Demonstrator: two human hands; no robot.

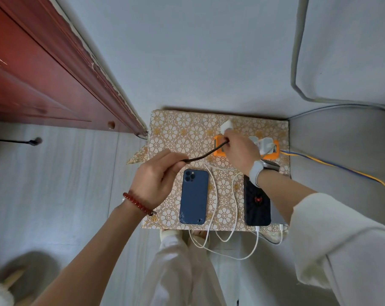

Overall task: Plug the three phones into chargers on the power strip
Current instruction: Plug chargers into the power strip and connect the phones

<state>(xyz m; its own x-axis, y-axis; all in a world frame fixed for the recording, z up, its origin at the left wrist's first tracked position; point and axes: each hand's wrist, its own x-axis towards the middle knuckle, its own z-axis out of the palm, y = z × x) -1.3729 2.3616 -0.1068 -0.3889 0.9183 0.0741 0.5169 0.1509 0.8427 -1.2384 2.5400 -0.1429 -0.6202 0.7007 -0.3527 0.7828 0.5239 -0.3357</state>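
Note:
An orange power strip [219, 143] lies at the far side of a small table with a floral cover [187, 133]. My right hand [240, 150] holds a white charger [226, 126] over the strip's left end. A dark braided cable [200, 156] runs from that charger to my left hand [156, 180], which grips it. Two more white chargers [263, 145] sit in the strip's right part. A blue phone [194, 196] lies face down mid-table. A black phone with a red spider mark [256, 202] lies to its right, and a grey phone [276, 214] shows under my right forearm. White cables [213, 199] loop off the front edge.
A red-brown wooden door [39, 74] stands at the left, white walls behind and to the right. A blue-and-yellow cord [333, 167] leads from the strip to the right. My legs in pale trousers [178, 266] stand at the table's front edge. A grey pipe [297, 62] runs along the right wall.

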